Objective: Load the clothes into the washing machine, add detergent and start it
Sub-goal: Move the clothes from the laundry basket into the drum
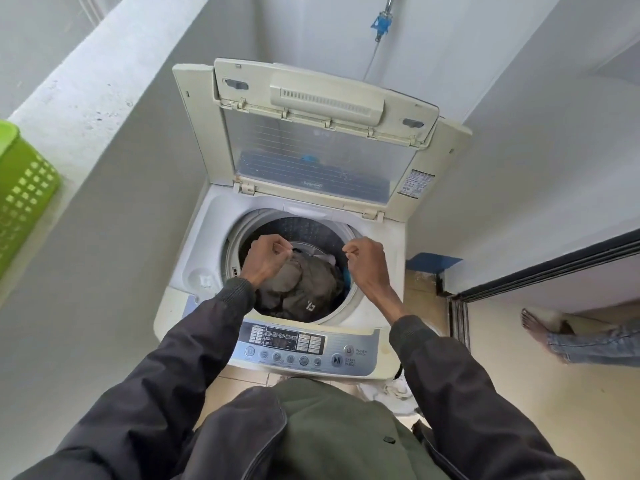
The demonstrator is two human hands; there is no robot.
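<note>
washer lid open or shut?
Open. The lid is folded upright at the back of the washing machine, and clothes show in the uncovered drum.

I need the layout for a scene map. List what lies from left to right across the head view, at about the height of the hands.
green basket → grey wall ledge → left hand → clothes in the drum → right hand → blue patch at the wall's foot → sliding door frame

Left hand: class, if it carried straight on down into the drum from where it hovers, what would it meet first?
Most likely the grey clothes piled in the drum, directly beneath the left hand; exact depth is unclear from this view.
</note>
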